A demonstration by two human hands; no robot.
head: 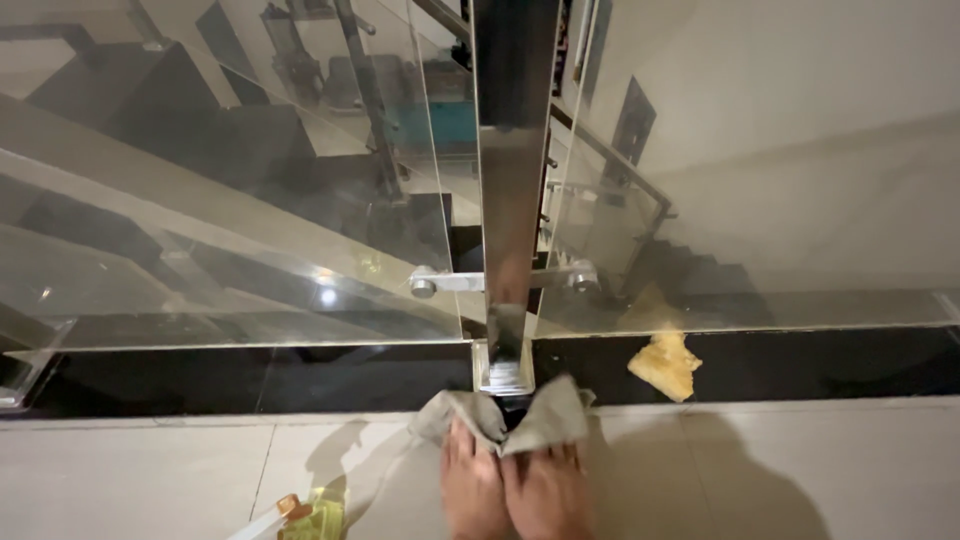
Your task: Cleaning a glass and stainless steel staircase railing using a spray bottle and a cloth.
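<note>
Both my hands are low in the head view, side by side at the foot of a polished steel railing post [508, 200]. My left hand [472, 492] and my right hand [549, 496] press on a grey cloth [548, 412] that is wrapped around the base of the post [503, 374]. The cloth spreads to either side of the post, with its ends under my fingers. The post base stands on a black stone ledge [250, 380].
Glass panels [250, 230] run left and right of the post, held by round steel clamps [424, 287]. A crumpled yellow cloth [664, 364] lies on the ledge to the right. A bottle of yellow liquid [305, 517] lies on the pale tiled floor [800, 470]. Stairs descend beyond the glass.
</note>
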